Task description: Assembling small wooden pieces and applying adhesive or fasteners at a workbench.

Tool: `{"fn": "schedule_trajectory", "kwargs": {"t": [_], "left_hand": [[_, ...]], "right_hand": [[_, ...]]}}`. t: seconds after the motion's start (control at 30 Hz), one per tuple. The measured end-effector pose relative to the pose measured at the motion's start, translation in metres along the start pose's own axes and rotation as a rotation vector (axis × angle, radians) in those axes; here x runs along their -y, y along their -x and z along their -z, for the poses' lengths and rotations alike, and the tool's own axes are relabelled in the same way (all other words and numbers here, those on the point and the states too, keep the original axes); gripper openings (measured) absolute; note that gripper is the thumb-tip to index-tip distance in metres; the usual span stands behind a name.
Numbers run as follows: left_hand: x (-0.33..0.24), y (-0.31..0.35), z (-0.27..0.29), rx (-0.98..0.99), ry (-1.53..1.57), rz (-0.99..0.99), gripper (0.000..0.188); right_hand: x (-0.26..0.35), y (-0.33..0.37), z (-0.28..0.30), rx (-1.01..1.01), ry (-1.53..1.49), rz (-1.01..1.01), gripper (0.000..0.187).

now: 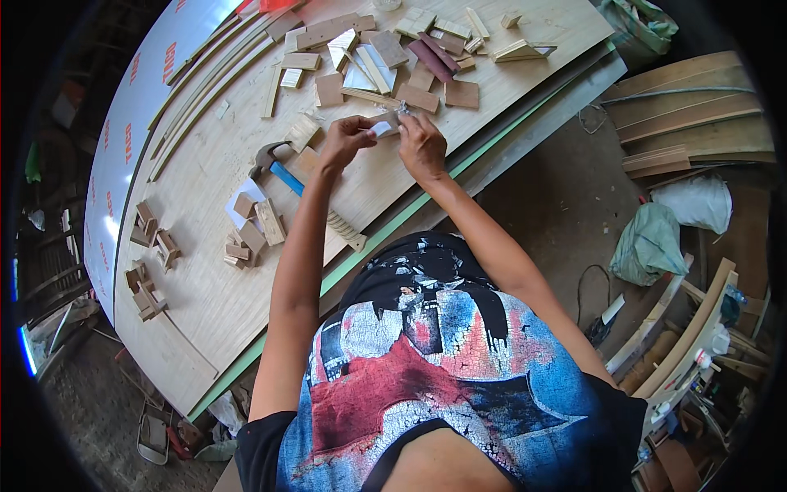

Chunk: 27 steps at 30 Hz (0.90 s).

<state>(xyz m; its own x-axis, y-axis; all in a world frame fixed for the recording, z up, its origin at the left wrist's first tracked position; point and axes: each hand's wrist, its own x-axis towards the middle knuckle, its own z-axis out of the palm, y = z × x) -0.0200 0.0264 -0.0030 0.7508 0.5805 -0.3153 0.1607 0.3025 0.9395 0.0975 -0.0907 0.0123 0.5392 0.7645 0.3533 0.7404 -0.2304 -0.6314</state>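
Both of my hands meet over the worktable, near its right edge. My left hand (350,141) is closed, its thumb and fingers pinching a small white piece (381,129) that looks like paper or sandpaper. My right hand (422,146) is closed too, fingertips together at the far end of that piece; a small greyish thing shows there, too small to name. Beside my left forearm lies a hammer (287,178) with a blue handle, partly hidden under the arm. Wood blocks (329,90) and offcuts lie just beyond my hands.
Small wood assemblies (146,289) stand at the left of the plywood tabletop (205,271). A cluster of blocks (252,234) sits near the hammer. Long strips (205,78) run along the far left. Sacks (648,246) and curved boards (689,107) are on the right.
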Motion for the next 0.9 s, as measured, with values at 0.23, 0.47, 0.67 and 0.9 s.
{"fn": "schedule_trajectory", "kwargs": {"t": [0.23,0.47,0.67,0.9], "left_hand": [[-0.019,-0.018,0.003,0.123,-0.246,0.09,0.019],[-0.023,-0.015,-0.01,-0.099,-0.475,0.025,0.023],[-0.014,0.0,-0.021,-0.182,-0.577,-0.109,0.023],[-0.013,0.01,-0.025,-0.303,-0.776,-0.385,0.015]], "right_hand": [[-0.003,0.011,-0.01,0.082,-0.039,-0.04,0.009],[-0.004,0.012,-0.011,0.093,-0.098,-0.125,0.013],[-0.001,0.011,-0.011,0.069,-0.115,-0.094,0.013],[-0.003,0.01,-0.007,0.055,-0.083,-0.072,0.013]]}}
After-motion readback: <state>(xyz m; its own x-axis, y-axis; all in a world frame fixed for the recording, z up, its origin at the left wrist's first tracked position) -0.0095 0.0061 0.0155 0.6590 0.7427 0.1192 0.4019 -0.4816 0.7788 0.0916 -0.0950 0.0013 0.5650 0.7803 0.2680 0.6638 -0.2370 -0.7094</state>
